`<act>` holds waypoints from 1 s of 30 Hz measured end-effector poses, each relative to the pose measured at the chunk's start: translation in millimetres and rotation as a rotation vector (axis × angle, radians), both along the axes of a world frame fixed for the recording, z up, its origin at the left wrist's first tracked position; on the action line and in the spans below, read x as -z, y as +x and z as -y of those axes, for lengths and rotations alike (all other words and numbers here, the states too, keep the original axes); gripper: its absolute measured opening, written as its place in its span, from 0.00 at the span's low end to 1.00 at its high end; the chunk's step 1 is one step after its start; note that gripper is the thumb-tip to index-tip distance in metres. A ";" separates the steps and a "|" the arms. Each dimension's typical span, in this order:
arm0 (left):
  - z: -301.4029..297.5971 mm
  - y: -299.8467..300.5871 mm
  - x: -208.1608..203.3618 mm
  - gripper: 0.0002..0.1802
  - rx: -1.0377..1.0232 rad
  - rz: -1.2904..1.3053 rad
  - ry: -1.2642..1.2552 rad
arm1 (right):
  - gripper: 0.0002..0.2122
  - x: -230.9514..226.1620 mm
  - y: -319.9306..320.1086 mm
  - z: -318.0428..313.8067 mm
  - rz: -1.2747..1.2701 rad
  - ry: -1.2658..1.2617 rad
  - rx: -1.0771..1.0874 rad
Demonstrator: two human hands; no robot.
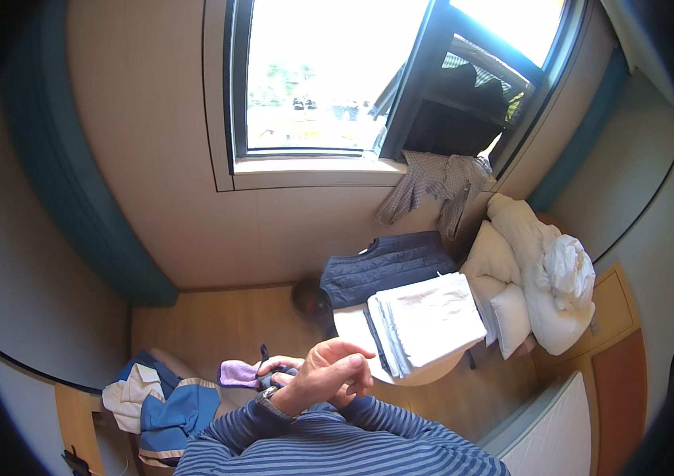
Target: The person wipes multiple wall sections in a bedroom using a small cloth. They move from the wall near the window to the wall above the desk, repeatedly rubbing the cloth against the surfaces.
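Behind the loosely unclenched left hand (pixel 324 376), the right hand (pixel 281 364) is mostly hidden, though a purple cloth (pixel 238 374) can be seen gripped in it.

i can't make out any readable lettering, label, number or sign on anything from where i'm standing here.

The scene is viewed from the wearer's head, downward and forward; the striped shirt (pixel 337 444) is shown close at the lower edge, the window (pixel 411 87) farther off.
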State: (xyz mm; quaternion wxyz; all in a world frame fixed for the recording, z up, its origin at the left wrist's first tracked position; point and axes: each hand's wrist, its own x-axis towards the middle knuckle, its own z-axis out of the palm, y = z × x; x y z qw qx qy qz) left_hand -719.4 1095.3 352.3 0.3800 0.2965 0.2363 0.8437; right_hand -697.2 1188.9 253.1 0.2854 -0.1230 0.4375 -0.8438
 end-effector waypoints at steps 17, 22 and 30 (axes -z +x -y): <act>-25.0 -193.6 -52.5 0.13 -1.417 -1.555 -0.658 | 0.19 -25.4 -163.1 -50.6 -0.262 0.255 -0.250; -17.3 -230.6 -46.4 0.12 -1.454 -1.574 -0.666 | 0.25 -40.5 -187.0 -39.4 -0.438 0.309 -0.246; 51.8 -301.5 -18.5 0.11 -1.435 -1.296 -0.684 | 0.29 -41.7 -264.3 -1.2 -0.348 0.468 -0.213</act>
